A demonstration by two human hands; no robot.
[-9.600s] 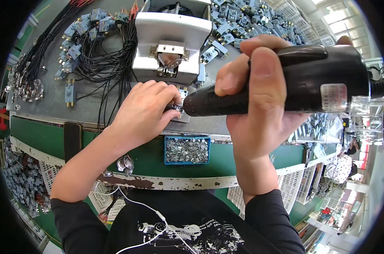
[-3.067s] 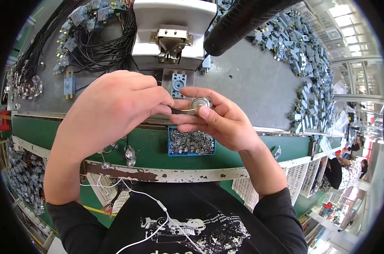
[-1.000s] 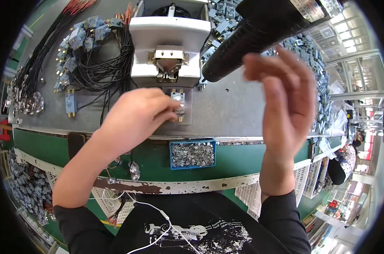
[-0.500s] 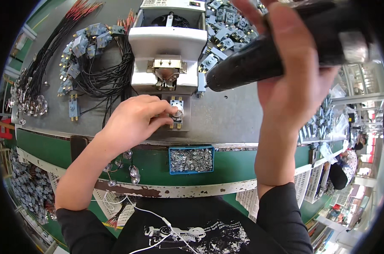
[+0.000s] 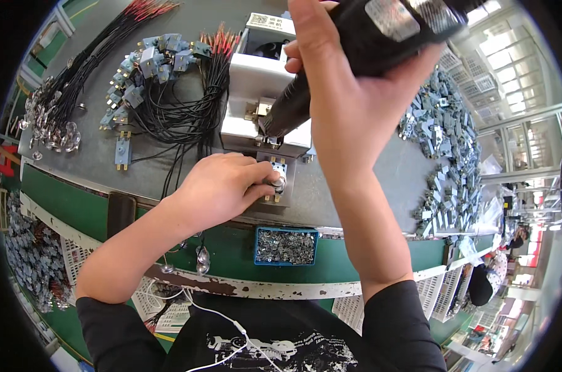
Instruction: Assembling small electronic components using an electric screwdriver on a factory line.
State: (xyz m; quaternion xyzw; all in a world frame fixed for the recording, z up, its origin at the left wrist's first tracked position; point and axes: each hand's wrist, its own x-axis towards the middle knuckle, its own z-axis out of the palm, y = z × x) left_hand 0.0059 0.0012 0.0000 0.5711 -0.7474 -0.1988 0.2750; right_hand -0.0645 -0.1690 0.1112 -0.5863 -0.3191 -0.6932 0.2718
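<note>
My left hand point(image 5: 222, 188) pinches a small round shiny metal part point(image 5: 280, 182) on a grey block with brass terminals point(image 5: 280, 166). The block sits on a metal plate point(image 5: 288, 193) in front of a white screw-feeder machine point(image 5: 239, 132). Wrapped round a black electric screwdriver point(image 5: 291, 104), my right hand point(image 5: 349, 105) is above the feeder. The driver slants down to the left, its lower end over the brass-coloured front mechanism of the machine; its exact tip is hidden there.
Grey blocks with black wires point(image 5: 169, 108) lie left of the machine, beside another wire bundle point(image 5: 76, 74) with round shiny ends. A loose block point(image 5: 123, 150) sits nearer. A blue tray of small metal pieces point(image 5: 286, 247) stands at the front edge. Many grey blocks point(image 5: 445, 161) are heaped right.
My right hand has brought the screwdriver left, from beside the machine to its front mechanism. My left hand keeps its pinch on the round part. The whole view has shifted a little.
</note>
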